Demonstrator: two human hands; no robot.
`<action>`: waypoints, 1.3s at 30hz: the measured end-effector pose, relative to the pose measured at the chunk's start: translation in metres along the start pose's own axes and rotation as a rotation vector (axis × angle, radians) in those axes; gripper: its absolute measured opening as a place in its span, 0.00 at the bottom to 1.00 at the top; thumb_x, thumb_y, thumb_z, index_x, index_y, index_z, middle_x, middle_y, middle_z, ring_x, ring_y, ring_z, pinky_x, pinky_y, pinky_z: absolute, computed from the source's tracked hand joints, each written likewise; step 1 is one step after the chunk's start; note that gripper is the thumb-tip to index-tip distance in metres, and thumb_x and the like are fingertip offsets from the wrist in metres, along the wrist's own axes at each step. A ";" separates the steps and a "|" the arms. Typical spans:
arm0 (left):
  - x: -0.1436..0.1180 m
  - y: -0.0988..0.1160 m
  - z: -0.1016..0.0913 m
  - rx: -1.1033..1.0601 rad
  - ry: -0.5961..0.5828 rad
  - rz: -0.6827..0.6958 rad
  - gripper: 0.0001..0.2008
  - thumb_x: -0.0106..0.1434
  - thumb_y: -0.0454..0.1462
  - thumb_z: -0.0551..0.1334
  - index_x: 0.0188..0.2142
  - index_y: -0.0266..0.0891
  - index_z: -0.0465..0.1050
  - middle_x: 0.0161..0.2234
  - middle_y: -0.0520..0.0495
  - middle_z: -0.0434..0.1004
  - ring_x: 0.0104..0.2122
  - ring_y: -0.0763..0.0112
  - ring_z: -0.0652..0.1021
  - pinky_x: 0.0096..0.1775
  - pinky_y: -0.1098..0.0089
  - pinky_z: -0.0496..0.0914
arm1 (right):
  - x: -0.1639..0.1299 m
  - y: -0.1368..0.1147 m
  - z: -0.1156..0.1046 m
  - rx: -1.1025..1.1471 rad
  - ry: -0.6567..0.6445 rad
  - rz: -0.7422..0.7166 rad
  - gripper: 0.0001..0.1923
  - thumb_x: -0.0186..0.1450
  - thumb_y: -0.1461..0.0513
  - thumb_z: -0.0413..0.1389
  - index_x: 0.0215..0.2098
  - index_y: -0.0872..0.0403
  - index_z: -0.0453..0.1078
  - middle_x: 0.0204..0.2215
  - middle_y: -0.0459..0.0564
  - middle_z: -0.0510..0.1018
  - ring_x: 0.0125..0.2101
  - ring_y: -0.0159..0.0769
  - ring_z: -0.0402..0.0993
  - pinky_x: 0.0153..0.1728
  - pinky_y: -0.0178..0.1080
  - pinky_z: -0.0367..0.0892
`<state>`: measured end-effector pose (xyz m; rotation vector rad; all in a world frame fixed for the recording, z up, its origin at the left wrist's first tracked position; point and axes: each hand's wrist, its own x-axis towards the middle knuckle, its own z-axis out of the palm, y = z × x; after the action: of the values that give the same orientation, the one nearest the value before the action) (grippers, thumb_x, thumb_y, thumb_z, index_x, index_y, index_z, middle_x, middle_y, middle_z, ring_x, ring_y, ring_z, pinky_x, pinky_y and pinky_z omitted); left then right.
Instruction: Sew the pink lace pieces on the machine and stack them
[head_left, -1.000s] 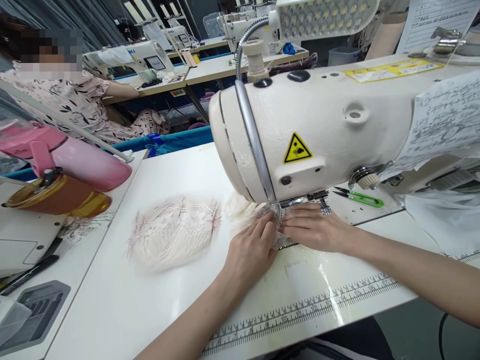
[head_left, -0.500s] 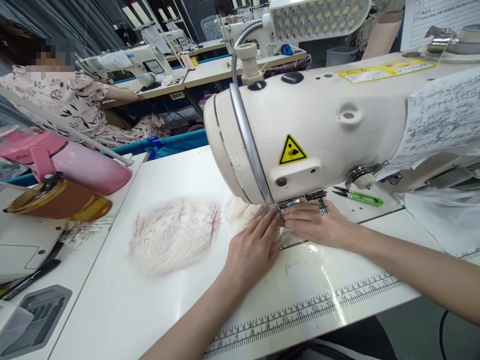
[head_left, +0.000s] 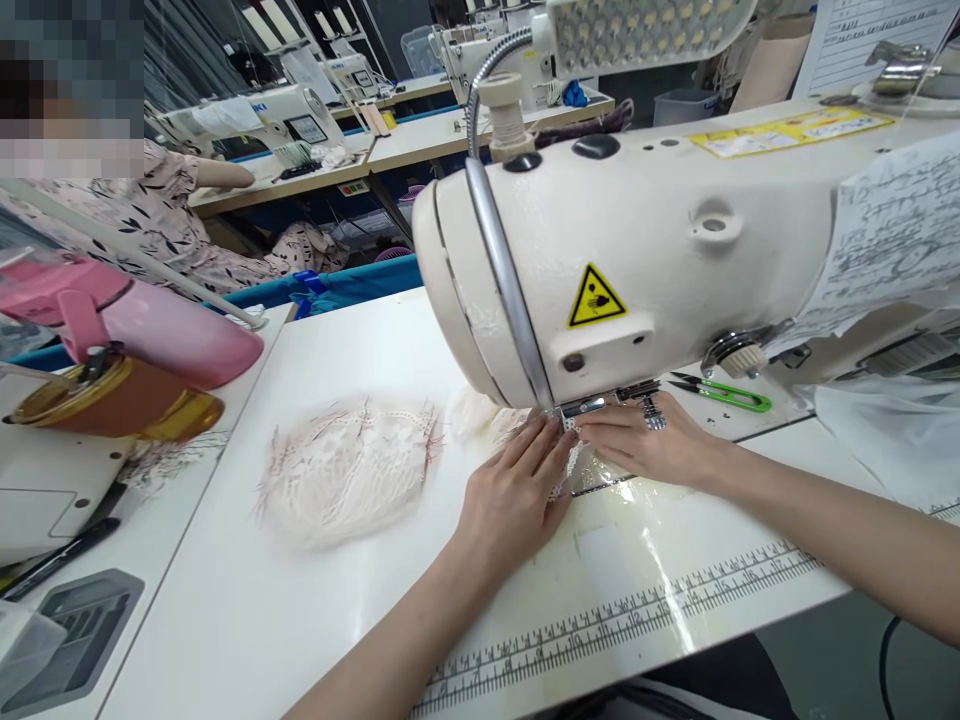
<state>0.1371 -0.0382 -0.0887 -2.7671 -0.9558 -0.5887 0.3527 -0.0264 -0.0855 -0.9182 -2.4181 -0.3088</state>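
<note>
A cream sewing machine stands over the white table. Under its head lies a small strip of white lace. My left hand lies flat on the lace just left of the presser foot, fingers stretched forward. My right hand, with a ring on one finger, presses the lace from the right, fingertips at the foot. The needle is hidden behind the machine head.
A heap of pale lace pieces lies to the left. Green thread snips rest behind my right hand. A pink bottle and an amber jar lie at far left. A ruler strip runs along the table's front edge. Another person sits at back left.
Both hands have slid slightly forward along the lace toward the presser foot. The left fingers are now stretched out flatter.
</note>
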 end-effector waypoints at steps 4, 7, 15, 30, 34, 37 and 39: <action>0.001 -0.001 0.002 0.012 0.001 0.000 0.20 0.64 0.36 0.56 0.54 0.33 0.69 0.54 0.40 0.72 0.54 0.56 0.72 0.50 0.58 0.74 | 0.001 -0.001 -0.005 0.001 -0.040 0.026 0.17 0.68 0.69 0.42 0.32 0.54 0.73 0.33 0.45 0.80 0.29 0.31 0.73 0.30 0.38 0.57; 0.002 -0.001 0.002 0.018 -0.011 -0.007 0.20 0.64 0.36 0.56 0.55 0.33 0.69 0.55 0.39 0.71 0.55 0.55 0.71 0.50 0.58 0.74 | 0.002 -0.004 -0.010 0.015 -0.049 0.055 0.17 0.67 0.71 0.43 0.36 0.54 0.73 0.36 0.47 0.80 0.32 0.32 0.73 0.32 0.39 0.59; 0.000 -0.003 0.003 0.039 0.013 0.124 0.20 0.65 0.30 0.53 0.55 0.28 0.66 0.55 0.39 0.71 0.55 0.57 0.71 0.52 0.60 0.73 | 0.008 -0.004 -0.014 0.018 -0.067 0.098 0.14 0.65 0.72 0.47 0.32 0.52 0.71 0.30 0.44 0.78 0.30 0.30 0.71 0.30 0.37 0.58; -0.004 -0.018 -0.006 -0.018 -0.046 0.149 0.22 0.61 0.29 0.52 0.54 0.29 0.68 0.53 0.40 0.72 0.53 0.59 0.73 0.52 0.58 0.73 | 0.000 -0.014 0.005 -0.170 0.015 0.006 0.09 0.66 0.67 0.52 0.43 0.52 0.71 0.37 0.44 0.79 0.33 0.31 0.71 0.34 0.38 0.59; -0.002 -0.018 -0.008 -0.029 -0.020 0.132 0.18 0.63 0.33 0.53 0.51 0.28 0.71 0.52 0.39 0.74 0.52 0.58 0.75 0.51 0.58 0.74 | 0.001 -0.018 0.008 -0.068 -0.025 0.012 0.10 0.66 0.68 0.51 0.43 0.53 0.71 0.36 0.44 0.79 0.36 0.30 0.71 0.41 0.36 0.61; 0.000 -0.016 -0.008 -0.046 0.002 0.103 0.17 0.65 0.35 0.54 0.49 0.29 0.72 0.51 0.40 0.75 0.51 0.59 0.75 0.51 0.59 0.73 | -0.001 -0.021 0.011 -0.019 0.009 0.033 0.09 0.65 0.69 0.51 0.40 0.52 0.71 0.36 0.44 0.79 0.37 0.30 0.71 0.44 0.37 0.60; 0.001 -0.015 -0.008 -0.053 0.016 0.093 0.16 0.66 0.35 0.53 0.50 0.30 0.72 0.50 0.40 0.75 0.51 0.60 0.75 0.51 0.59 0.73 | -0.001 -0.022 0.012 0.003 0.024 0.043 0.09 0.65 0.68 0.52 0.37 0.51 0.72 0.35 0.43 0.79 0.38 0.30 0.71 0.44 0.37 0.59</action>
<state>0.1263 -0.0284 -0.0805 -2.8304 -0.8148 -0.6292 0.3342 -0.0387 -0.0970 -0.9580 -2.3736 -0.2983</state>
